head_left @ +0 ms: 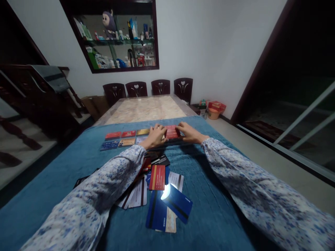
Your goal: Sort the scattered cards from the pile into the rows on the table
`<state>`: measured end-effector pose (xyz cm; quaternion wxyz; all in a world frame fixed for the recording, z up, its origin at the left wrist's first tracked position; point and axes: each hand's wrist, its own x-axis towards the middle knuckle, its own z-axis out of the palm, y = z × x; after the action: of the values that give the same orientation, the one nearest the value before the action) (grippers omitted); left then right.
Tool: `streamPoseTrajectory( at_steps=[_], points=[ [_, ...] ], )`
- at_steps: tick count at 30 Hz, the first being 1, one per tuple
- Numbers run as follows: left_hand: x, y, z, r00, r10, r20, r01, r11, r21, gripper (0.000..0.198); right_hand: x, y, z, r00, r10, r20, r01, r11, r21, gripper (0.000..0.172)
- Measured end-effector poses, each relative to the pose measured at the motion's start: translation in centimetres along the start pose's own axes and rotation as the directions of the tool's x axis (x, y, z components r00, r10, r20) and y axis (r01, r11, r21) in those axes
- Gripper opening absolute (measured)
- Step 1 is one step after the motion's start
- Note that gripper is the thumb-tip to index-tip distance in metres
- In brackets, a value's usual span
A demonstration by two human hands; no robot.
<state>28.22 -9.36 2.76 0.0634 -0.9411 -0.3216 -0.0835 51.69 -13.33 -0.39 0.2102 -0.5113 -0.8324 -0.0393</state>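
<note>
A red card (172, 132) is held by its two short sides between my hands, over the far part of the blue cloth. My left hand (155, 136) grips its left edge, and my right hand (188, 132) pinches its right edge. To the left, cards lie in two neat rows, among them a red card (113, 135), a blue card (109, 145) and an orange card (127, 142). My left hand partly covers the row's right end. Closer to me is a loose pile with a red and yellow card (157, 177), a black card (161, 160) and blue cards (178, 203).
The blue cloth (209, 209) covers the near part of a marble-patterned table (146, 107). Several dark chairs (160, 87) stand at its far end. A wall cabinet (157, 52) holds bottles and a plush toy (109, 23). An orange bucket (213, 113) sits on the floor at right.
</note>
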Motion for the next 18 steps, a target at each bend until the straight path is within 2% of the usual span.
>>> streamPoseTrajectory(
  at_steps=[6,12,18],
  points=[
    [2.0,-0.7,0.9,0.999,0.006,0.037,-0.007,1.0,0.009,0.037,1.1,1.1,0.0,0.997,0.05,0.059,-0.048,0.998,-0.031,0.041],
    [3.9,-1.7,1.8,0.999,0.009,0.048,-0.009,1.0,0.0,0.033,2.4,2.4,0.3,0.991,0.088,0.102,-0.082,0.994,-0.065,0.022],
    [5.9,-2.8,2.6,0.999,-0.008,0.053,0.009,1.0,-0.018,0.026,3.9,3.9,0.4,0.987,0.092,0.132,-0.082,0.994,-0.078,0.016]
  ],
)
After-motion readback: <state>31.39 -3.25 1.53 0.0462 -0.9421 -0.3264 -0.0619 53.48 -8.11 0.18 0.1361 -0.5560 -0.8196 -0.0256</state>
